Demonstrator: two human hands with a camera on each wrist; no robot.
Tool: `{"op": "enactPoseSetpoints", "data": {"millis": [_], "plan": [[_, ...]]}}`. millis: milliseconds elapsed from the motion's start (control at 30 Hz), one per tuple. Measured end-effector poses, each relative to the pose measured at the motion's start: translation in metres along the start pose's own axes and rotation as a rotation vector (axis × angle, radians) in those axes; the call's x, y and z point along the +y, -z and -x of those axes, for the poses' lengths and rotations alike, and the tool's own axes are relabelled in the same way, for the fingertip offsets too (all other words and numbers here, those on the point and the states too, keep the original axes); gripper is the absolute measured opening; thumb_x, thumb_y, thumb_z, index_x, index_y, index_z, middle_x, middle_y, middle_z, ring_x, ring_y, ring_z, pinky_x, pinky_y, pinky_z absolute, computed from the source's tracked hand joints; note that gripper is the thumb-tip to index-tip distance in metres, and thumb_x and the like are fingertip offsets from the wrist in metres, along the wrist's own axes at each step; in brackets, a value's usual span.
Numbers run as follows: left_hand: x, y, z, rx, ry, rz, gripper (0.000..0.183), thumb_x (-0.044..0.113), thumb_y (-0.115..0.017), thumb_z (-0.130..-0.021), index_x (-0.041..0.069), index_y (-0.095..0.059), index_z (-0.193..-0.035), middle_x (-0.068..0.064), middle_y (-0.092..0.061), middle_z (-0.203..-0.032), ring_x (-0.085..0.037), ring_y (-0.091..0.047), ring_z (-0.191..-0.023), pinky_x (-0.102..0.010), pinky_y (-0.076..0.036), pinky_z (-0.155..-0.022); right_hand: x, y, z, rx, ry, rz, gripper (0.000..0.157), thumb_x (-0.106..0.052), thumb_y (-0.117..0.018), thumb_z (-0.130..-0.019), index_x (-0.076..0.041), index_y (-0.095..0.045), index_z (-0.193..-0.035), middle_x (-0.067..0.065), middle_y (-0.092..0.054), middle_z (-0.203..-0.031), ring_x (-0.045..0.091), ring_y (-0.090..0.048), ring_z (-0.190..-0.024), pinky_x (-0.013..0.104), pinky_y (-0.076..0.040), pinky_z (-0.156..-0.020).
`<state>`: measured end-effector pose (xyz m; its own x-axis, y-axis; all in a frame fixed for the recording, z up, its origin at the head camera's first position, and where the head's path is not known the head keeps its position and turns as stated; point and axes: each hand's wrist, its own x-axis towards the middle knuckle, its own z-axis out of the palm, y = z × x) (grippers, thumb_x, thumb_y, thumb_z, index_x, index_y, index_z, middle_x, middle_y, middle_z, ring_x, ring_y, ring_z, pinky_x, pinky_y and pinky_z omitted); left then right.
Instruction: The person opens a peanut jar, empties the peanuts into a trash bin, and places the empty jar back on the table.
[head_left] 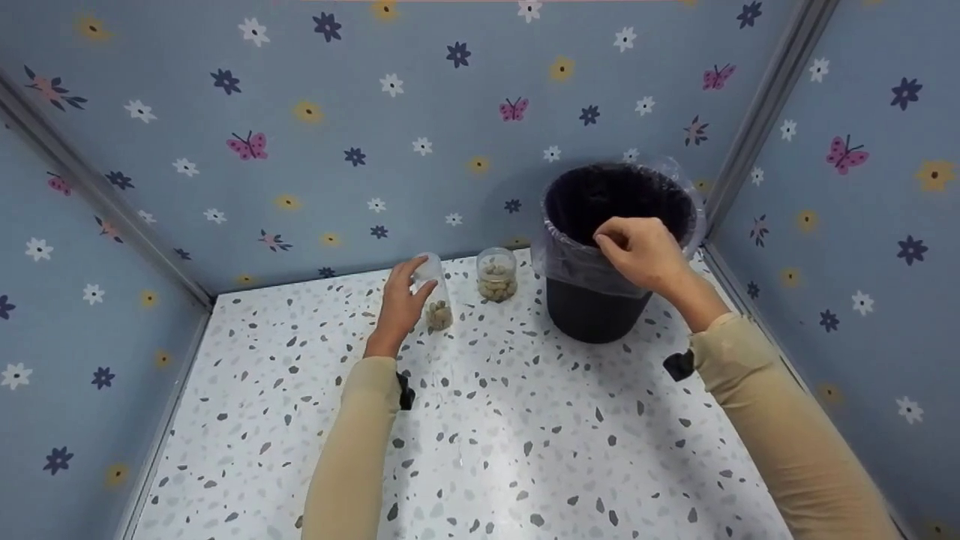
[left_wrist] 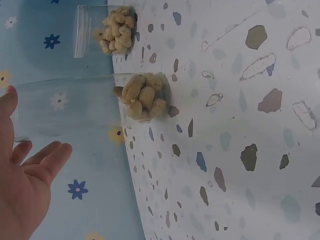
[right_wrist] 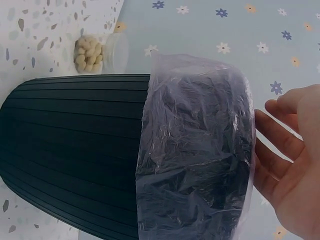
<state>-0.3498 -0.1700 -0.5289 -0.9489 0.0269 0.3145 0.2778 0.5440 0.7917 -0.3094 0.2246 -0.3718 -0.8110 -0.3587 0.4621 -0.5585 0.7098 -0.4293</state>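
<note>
The left hand (head_left: 403, 300) is pinching the upper end of a tall clear jar (left_wrist: 75, 107), its thumb and fingers curving around opposite sides of the mouth, while tan nuts (left_wrist: 145, 95) are lying in the bottom. The jar is standing near the far edge of the terrazzo surface (head_left: 510, 420), left of its middle, with a shorter jar (head_left: 496, 264) of nuts sitting just to its right. Nearer the far right corner, the right hand (head_left: 641, 251) is hanging over the mouth of a black bin (head_left: 592, 311) with its fingers bent; whether they are holding anything small, the views are not showing. To do this step well, the person should be pinching the jar lightly, pressing its base flat so that the narrow body is not tipping, and holding the right fingers clear of the loose plastic liner (right_wrist: 195, 150), which could be snagging. The tall jar is pointing mouth-up, its long axis running close to vertical, roughly parallel to the shorter jar and the patterned wall (head_left: 420, 172) behind
</note>
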Motion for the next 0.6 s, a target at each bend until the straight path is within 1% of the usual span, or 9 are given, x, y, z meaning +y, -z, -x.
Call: {"op": "enactPoseSetpoints", "data": {"millis": [67,167,300,400,500,600], "plan": [[0.001,-0.001,0.000,0.030,0.015,0.028,0.047,0.019,-0.065,-0.095,0.011,-0.050,-0.139,-0.013,-0.048,-0.135,-0.028,-0.046,-0.126,-0.045,-0.043,-0.101,0.000,-0.001,0.000,0.008,0.005,-0.004,0.016,-0.020,-0.061,-0.097,-0.011,-0.074,-0.096,0.002,-0.070,-0.087,0.014,-0.060,-0.069,0.034,-0.049,-0.064],[0.004,0.001,0.000,0.057,0.030,0.025,0.045,0.021,-0.067,-0.094,0.009,-0.051,-0.135,-0.013,-0.049,-0.134,-0.030,-0.048,-0.123,-0.045,-0.046,-0.096,-0.002,-0.002,-0.001,0.027,0.022,-0.014,0.015,-0.019,-0.061,-0.097,-0.011,-0.074,-0.096,0.002,-0.070,-0.086,0.013,-0.061,-0.068,0.033,-0.050,-0.063],[0.008,0.004,0.000,0.069,0.021,0.024,0.043,0.021,-0.068,-0.094,0.006,-0.053,-0.132,-0.014,-0.050,-0.131,-0.029,-0.051,-0.118,-0.042,-0.049,-0.092,-0.007,-0.004,-0.002,0.073,0.063,0.000,0.014,-0.018,-0.062,-0.097,-0.011,-0.074,-0.096,0.002,-0.070,-0.087,0.013,-0.062,-0.069,0.034,-0.050,-0.063],[0.014,0.004,0.002,0.064,0.002,0.064,0.044,0.021,-0.068,-0.093,0.006,-0.053,-0.132,-0.014,-0.051,-0.130,-0.028,-0.054,-0.113,-0.039,-0.051,-0.089,-0.012,-0.005,0.000,0.121,0.122,0.061,0.013,-0.016,-0.063,-0.095,-0.010,-0.074,-0.095,0.002,-0.069,-0.086,0.016,-0.061,-0.069,0.036,-0.050,-0.064],[0.023,0.005,0.005,0.067,-0.022,0.140,0.045,0.022,-0.070,-0.092,0.007,-0.054,-0.132,-0.012,-0.052,-0.130,-0.027,-0.058,-0.107,-0.037,-0.052,-0.086,-0.019,-0.010,0.001,0.170,0.198,0.128,0.011,-0.014,-0.064,-0.094,-0.009,-0.074,-0.092,0.004,-0.069,-0.085,0.018,-0.062,-0.071,0.037,-0.051,-0.063],[0.036,0.011,0.008,0.086,-0.047,0.188,0.046,0.023,-0.072,-0.090,0.010,-0.055,-0.131,-0.009,-0.054,-0.129,-0.025,-0.061,-0.101,-0.035,-0.054,-0.082,-0.028,-0.018,0.001,0.210,0.272,0.143,0.009,-0.011,-0.065,-0.091,-0.007,-0.073,-0.091,0.006,-0.069,-0.086,0.021,-0.063,-0.074,0.038,-0.052,-0.064]]}}
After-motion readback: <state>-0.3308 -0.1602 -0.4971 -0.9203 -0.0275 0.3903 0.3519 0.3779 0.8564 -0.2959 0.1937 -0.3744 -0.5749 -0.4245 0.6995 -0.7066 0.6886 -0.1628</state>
